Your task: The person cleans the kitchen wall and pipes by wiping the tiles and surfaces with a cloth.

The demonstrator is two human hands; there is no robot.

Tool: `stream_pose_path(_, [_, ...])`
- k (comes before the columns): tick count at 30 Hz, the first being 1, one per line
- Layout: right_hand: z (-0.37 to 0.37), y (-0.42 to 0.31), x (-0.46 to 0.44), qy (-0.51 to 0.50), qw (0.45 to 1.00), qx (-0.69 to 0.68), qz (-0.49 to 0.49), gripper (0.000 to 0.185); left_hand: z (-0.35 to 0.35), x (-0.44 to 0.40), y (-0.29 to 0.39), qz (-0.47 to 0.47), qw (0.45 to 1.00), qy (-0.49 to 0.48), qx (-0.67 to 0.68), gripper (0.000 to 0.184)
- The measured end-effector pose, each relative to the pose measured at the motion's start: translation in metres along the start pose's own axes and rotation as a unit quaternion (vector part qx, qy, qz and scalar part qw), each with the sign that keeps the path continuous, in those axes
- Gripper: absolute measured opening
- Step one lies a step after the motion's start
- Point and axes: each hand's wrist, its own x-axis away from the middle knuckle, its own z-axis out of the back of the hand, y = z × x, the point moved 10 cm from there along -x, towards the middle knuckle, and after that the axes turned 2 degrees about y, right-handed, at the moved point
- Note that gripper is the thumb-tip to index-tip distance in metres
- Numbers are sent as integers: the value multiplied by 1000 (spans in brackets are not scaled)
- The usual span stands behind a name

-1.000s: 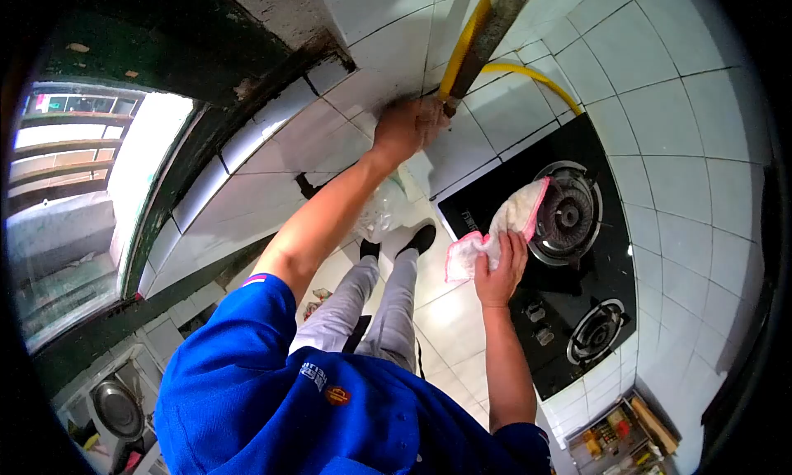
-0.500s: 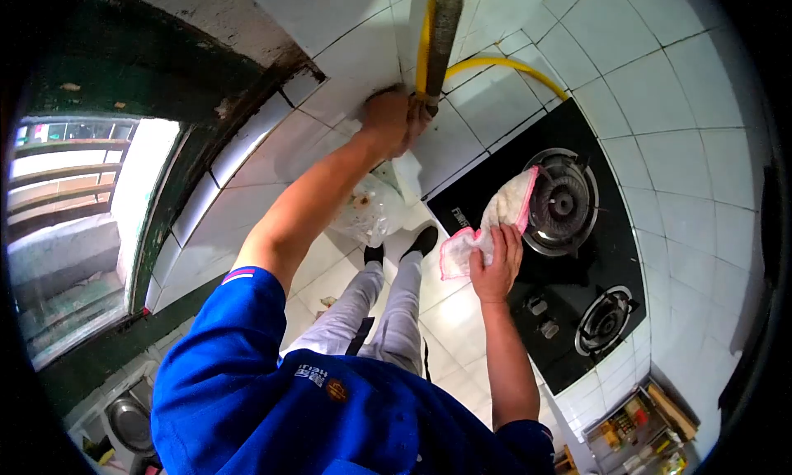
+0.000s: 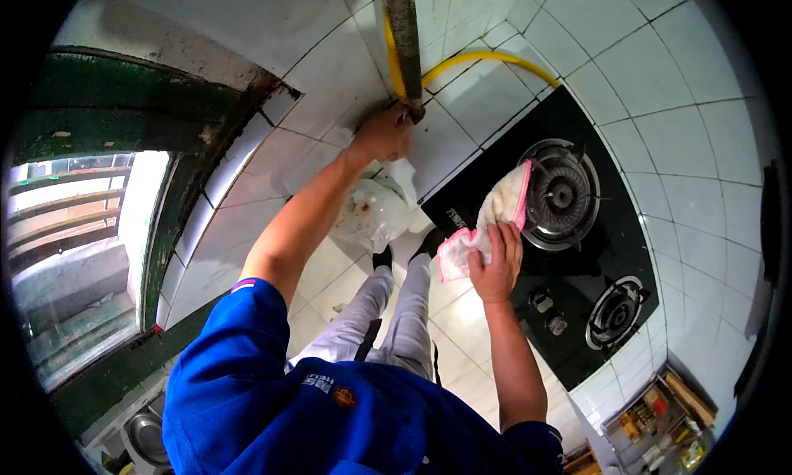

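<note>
My left hand (image 3: 381,137) reaches to the tiled corner, close against the lower end of an upright grey pipe (image 3: 403,50) and a yellow hose (image 3: 393,50). Its fingers are smeared and partly hidden, so what they hold does not show. Below that hand hangs a clear plastic bag (image 3: 373,215) with some scraps in it. My right hand (image 3: 497,265) is closed over a white cloth with a pink edge (image 3: 505,201). The cloth lies across the front edge of the black gas stove (image 3: 549,281), its far corner touching the larger burner (image 3: 563,195).
A smaller burner (image 3: 617,312) and two knobs (image 3: 549,310) sit on the stove's near part. White tiled walls (image 3: 660,71) rise behind it. A window (image 3: 74,228) with bars is at the left. Bottles and boxes stand on a shelf (image 3: 660,425) at the lower right.
The view has shifted slightly, so the pipe appears further left. My left hand has moved a little beside the pipe's lower end. My right hand stays on the cloth, almost still.
</note>
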Motion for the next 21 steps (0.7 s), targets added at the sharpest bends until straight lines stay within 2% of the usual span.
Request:
stream_pose_path(1, [-1, -1, 1, -2, 1000, -1, 1, 55, -20, 8, -13, 138, 963, -126, 193, 23])
stream_pose_path(5, [-2, 3, 1, 4, 1000, 4, 0, 55, -30, 5, -12, 152, 968, -179, 94, 30])
stream_pose_path(6, [-2, 2, 2, 3, 1000, 2, 2, 55, -14, -8, 0, -7, 999, -36, -25, 25])
stream_pose_path(7, [-2, 1, 4, 1, 1000, 1, 3, 55, -1, -1, 17, -164, 970, 110, -144, 22])
stream_pose_path(8, [-3, 2, 3, -5, 1000, -1, -1, 55, -5, -5, 1, -163, 970, 112, -144, 22])
stream_pose_path(9, [-3, 3, 2, -9, 1000, -2, -5, 55, -16, -10, -8, -153, 964, 42, -215, 26])
stream_pose_path(11, [-1, 2, 2, -7, 1000, -1, -3, 55, -31, -14, -19, -145, 947, -28, -285, 31])
stream_pose_path(13, [-1, 1, 1, -2, 1000, 0, -4, 55, -5, -1, -6, 32, 984, -35, -172, 36])
stream_pose_path(17, [-2, 3, 2, -3, 1000, 2, -2, 55, 5, 3, 20, -9, 996, -26, -86, 36])
stream_pose_path(19, [-2, 1, 4, -8, 1000, 7, 5, 55, -8, 3, 24, -88, 989, -87, -84, 38])
stream_pose_path(20, [-1, 1, 5, -6, 1000, 0, -2, 54, -11, 5, 20, -86, 989, -87, -84, 38])
stream_pose_path(21, [-1, 1, 2, -2, 1000, -8, -6, 53, -11, 3, 9, -56, 986, -69, -139, 39])
